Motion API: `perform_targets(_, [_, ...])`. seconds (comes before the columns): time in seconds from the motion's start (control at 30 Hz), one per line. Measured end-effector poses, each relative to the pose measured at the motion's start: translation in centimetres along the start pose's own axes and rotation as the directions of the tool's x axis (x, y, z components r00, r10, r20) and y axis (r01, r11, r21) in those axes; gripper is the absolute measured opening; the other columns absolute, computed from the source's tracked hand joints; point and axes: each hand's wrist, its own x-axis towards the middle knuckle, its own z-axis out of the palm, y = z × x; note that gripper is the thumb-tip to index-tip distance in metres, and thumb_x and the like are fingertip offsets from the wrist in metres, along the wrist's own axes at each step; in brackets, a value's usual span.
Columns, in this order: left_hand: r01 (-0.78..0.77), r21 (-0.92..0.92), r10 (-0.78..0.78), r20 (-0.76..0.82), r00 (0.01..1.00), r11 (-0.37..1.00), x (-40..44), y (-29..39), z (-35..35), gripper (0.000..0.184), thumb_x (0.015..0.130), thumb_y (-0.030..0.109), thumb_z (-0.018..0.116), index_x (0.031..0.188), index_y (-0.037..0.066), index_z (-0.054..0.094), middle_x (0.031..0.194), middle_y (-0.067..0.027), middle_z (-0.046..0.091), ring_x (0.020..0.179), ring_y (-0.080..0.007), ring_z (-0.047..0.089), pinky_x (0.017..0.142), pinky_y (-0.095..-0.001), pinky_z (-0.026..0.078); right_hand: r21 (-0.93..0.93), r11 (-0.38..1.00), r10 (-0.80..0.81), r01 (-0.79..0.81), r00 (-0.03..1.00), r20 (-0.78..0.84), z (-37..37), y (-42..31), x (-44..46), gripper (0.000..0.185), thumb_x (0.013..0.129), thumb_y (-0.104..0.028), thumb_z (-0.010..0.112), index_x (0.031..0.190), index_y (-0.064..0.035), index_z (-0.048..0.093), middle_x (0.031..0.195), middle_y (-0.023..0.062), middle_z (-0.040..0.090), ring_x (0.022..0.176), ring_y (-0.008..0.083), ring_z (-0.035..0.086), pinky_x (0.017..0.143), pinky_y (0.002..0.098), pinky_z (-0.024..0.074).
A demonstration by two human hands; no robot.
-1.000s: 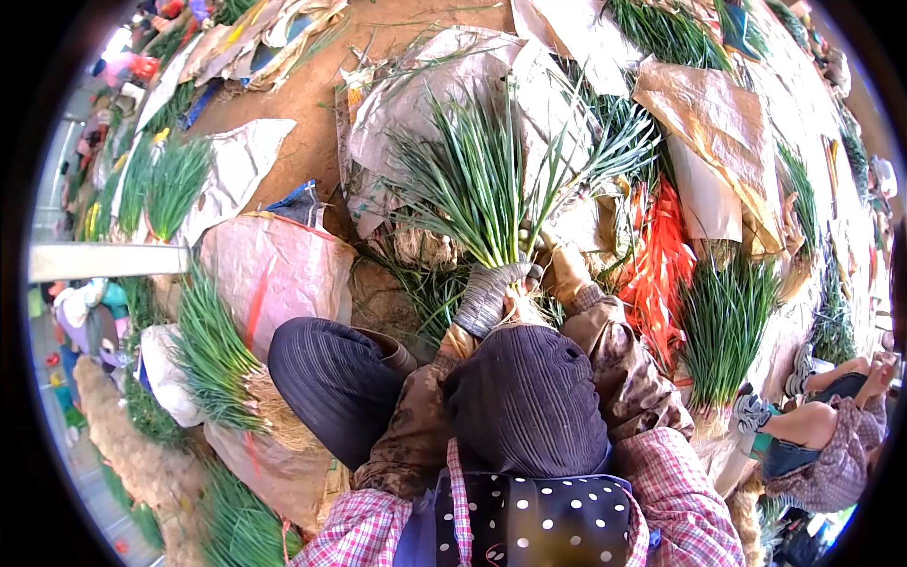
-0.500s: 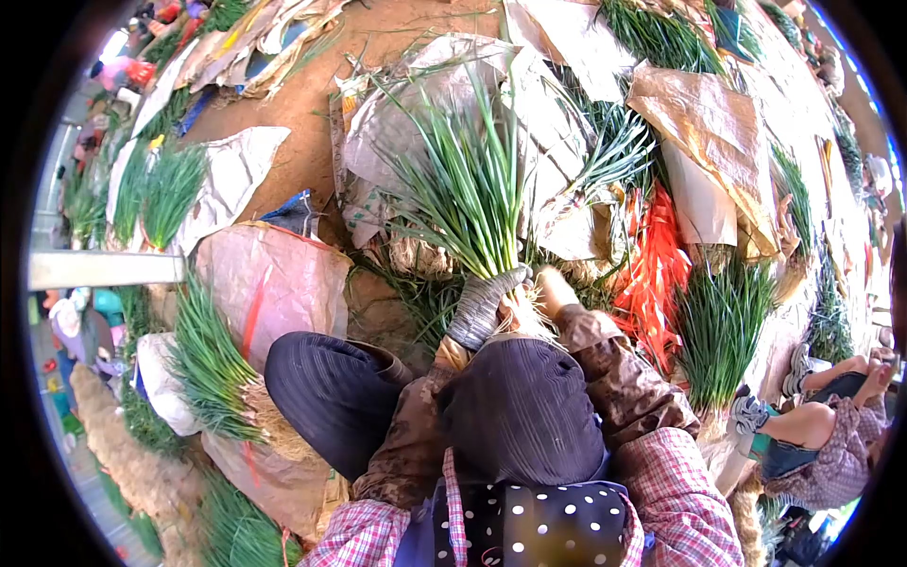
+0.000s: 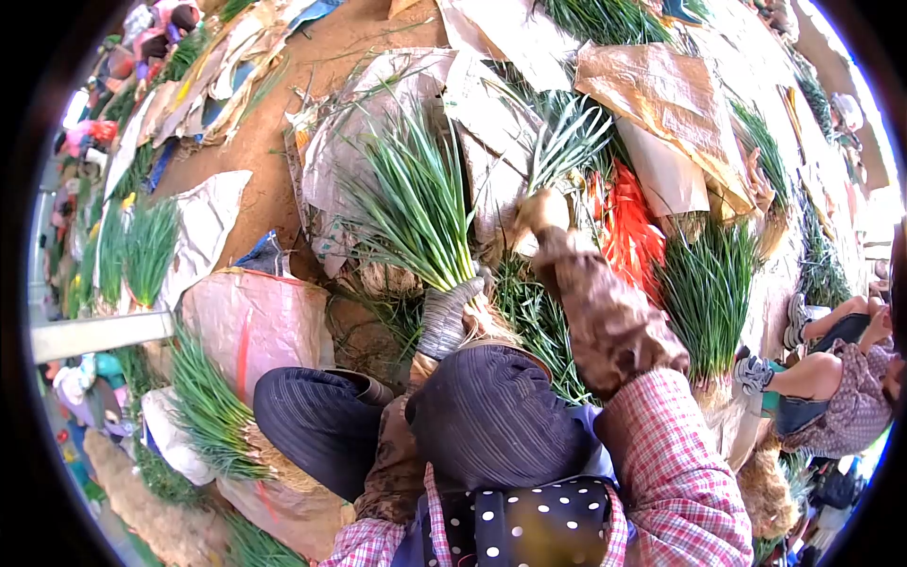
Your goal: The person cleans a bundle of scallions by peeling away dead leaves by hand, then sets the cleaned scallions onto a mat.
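Observation:
My left hand (image 3: pixel 452 307), in a grey glove, is closed around the lower stems of a bunch of green onions (image 3: pixel 416 203). Their leaves fan up and away from me, and the pale roots (image 3: pixel 487 324) hang out by my knee. Farther out, my right hand (image 3: pixel 542 212) is over the root end of some loose green onions (image 3: pixel 572 137) lying on the sacking. Its fingers are blurred and partly hidden, so I cannot make out whether they grip the stalks.
Red plastic strips (image 3: pixel 631 227) lie right of my right forearm. A standing bundle of green onions (image 3: pixel 709 293) is beyond them; another bundle (image 3: pixel 208 406) rests left of my knee. Brown sacking (image 3: pixel 661 85) covers more at the back. A seated person's leg (image 3: pixel 803 378) is at right.
My right hand has left the roots of the held bunch and reached forward to the loose green onions. The left hand keeps its hold. The whole view has shifted slightly.

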Motion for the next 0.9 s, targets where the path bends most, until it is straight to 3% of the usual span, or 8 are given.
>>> perform_targets(0.23, [0.211,0.169,-0.205,-0.053,0.977,0.963,-0.2,0.4,-0.3,0.014,0.079,0.0,0.064,0.092,0.001,0.058,0.065,-0.0081,0.06,0.045,-0.0184,0.056,0.036,-0.0275,0.044,0.175,0.87,-0.453,0.46,0.888,-0.084,1.4,0.1,-16.8,0.035,0.09,-0.036,0.059,0.104,-0.0048,0.066,0.085,0.0091,0.07,0.074,0.019,0.066,0.071,0.0337,0.0533])
perform_targets(0.33, [0.181,0.019,-0.181,-0.014,0.983,0.983,-0.3,-0.4,-0.2,0.015,0.078,0.0,0.065,0.092,0.0,0.058,0.065,-0.0089,0.06,0.047,-0.0195,0.057,0.037,-0.0278,0.045,0.488,0.814,-0.354,0.314,0.935,-0.011,2.1,0.0,-15.2,0.037,0.091,-0.033,0.059,0.105,0.0003,0.064,0.084,0.01,0.07,0.073,0.0215,0.065,0.067,0.0346,0.051])
perform_targets(0.4, [0.144,0.086,-0.137,-0.077,0.988,0.986,-0.8,0.1,0.0,0.016,0.076,0.002,0.068,0.09,0.0,0.06,0.068,-0.0099,0.062,0.049,-0.0197,0.058,0.042,-0.0299,0.048,0.854,0.513,-0.33,-0.089,0.898,0.291,2.3,-0.5,-14.5,0.031,0.093,-0.027,0.058,0.104,0.0012,0.062,0.074,0.0071,0.065,0.06,0.0169,0.063,0.051,0.0286,0.0517])
perform_targets(0.53, [-0.068,0.121,0.083,-0.123,0.989,0.99,0.4,-0.6,-0.2,0.02,0.075,0.002,0.07,0.094,-0.002,0.062,0.076,-0.0113,0.066,0.057,-0.0205,0.063,0.049,-0.0312,0.052,0.926,0.132,-0.211,-0.355,0.902,0.376,3.6,-0.3,-14.2,0.023,0.086,-0.021,0.066,0.092,-0.0004,0.058,0.062,0.0075,0.057,0.044,0.0211,0.056,0.035,0.0337,0.048])
perform_targets(0.6, [0.097,0.047,-0.096,-0.018,0.995,0.994,-0.4,0.5,0.3,0.021,0.076,0.0,0.069,0.095,-0.003,0.062,0.078,-0.0123,0.067,0.058,-0.0209,0.063,0.05,-0.032,0.053,0.908,0.129,-0.278,-0.399,0.864,0.42,3.3,0.2,-14.8,0.016,0.089,-0.016,0.062,0.09,-0.0007,0.057,0.061,0.0072,0.056,0.045,0.0207,0.057,0.036,0.0336,0.0479])
perform_targets(0.8, [0.115,0.002,-0.114,0.117,0.987,0.993,-0.3,0.6,-0.9,0.019,0.08,0.001,0.065,0.097,-0.005,0.06,0.079,-0.0132,0.066,0.061,-0.0214,0.063,0.054,-0.0325,0.053,0.837,0.142,-0.255,-0.528,0.798,0.547,3.2,-0.1,-14.9,0.007,0.09,-0.006,0.054,0.092,-0.001,0.058,0.066,0.0091,0.058,0.051,0.0201,0.058,0.04,0.0318,0.0473])
perform_targets(0.87, [0.15,-0.072,-0.13,0.224,0.966,0.986,0.0,0.2,-1.5,0.019,0.081,0.002,0.064,0.099,-0.005,0.06,0.078,-0.0127,0.066,0.061,-0.0215,0.062,0.056,-0.0323,0.053,0.858,0.043,0.093,-0.512,0.857,0.507,6.4,0.9,-12.5,0.013,0.092,-0.009,0.051,0.096,0.0009,0.059,0.074,0.0108,0.062,0.059,0.0177,0.06,0.052,0.0294,0.0508])
perform_targets(0.9, [0.11,-0.039,-0.098,0.227,0.969,0.993,-0.3,0.3,-1.4,0.018,0.083,0.003,0.062,0.1,-0.005,0.06,0.079,-0.0123,0.066,0.063,-0.0212,0.062,0.058,-0.0318,0.052,0.832,-0.031,0.019,-0.553,0.832,0.554,6.8,1.2,-12.1,0.016,0.092,-0.01,0.051,0.101,0.0004,0.059,0.08,0.0103,0.064,0.063,0.0164,0.06,0.055,0.028,0.0508])
